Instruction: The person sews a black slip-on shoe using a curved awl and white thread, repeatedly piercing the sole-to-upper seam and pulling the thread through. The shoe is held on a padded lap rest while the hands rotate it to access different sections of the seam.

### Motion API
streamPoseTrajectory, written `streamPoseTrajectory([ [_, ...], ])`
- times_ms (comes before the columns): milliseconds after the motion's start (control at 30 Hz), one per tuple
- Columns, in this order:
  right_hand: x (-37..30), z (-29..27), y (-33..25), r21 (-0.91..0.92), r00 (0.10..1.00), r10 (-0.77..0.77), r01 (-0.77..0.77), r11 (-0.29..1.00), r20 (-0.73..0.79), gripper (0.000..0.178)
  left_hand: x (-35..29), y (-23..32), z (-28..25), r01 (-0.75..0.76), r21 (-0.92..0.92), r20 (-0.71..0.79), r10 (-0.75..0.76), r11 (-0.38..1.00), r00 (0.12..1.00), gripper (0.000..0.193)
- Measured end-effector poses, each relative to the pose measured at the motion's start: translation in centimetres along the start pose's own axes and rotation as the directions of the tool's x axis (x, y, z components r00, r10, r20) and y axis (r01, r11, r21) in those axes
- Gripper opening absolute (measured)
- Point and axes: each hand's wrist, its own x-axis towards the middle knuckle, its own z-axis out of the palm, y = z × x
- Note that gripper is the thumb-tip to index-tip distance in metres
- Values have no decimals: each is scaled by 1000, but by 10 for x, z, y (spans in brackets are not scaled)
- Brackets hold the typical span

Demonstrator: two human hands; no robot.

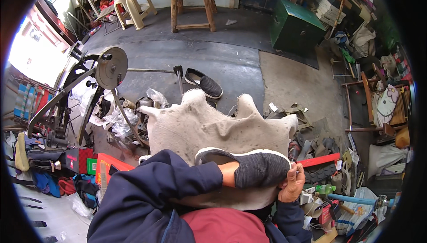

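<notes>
- Left arm (155,176) bends across the body, wrist (228,174) pushed into a dark shoe (262,167); the hand is hidden inside, its grip impossible to tell.
- Right hand (291,185) points upward, wrist low, grip closed in a pinch at the shoe's toe.
- The shoe lies over a pale cloth (222,131), white sole edge facing away.
- Beyond, another shoe (204,83) rests on the floor (235,60).

Pale lap cloth (213,129) under one dark shoe (262,169), grey floor (231,56) under another shoe (205,84)
</notes>
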Motion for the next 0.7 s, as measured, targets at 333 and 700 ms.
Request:
streamPoseTrajectory([
  [333, -1, -2, 1, 48, 999, 28, -29, 998, 18, 37, -21, 0, -15, 20, 209, 95, -40, 978, 995, 36],
  [700, -2, -1, -1, 17, 999, 36, -36, 999, 11, 38, -25, 6, -16, -4, 263, 113, -27, 965, 993, 40],
])
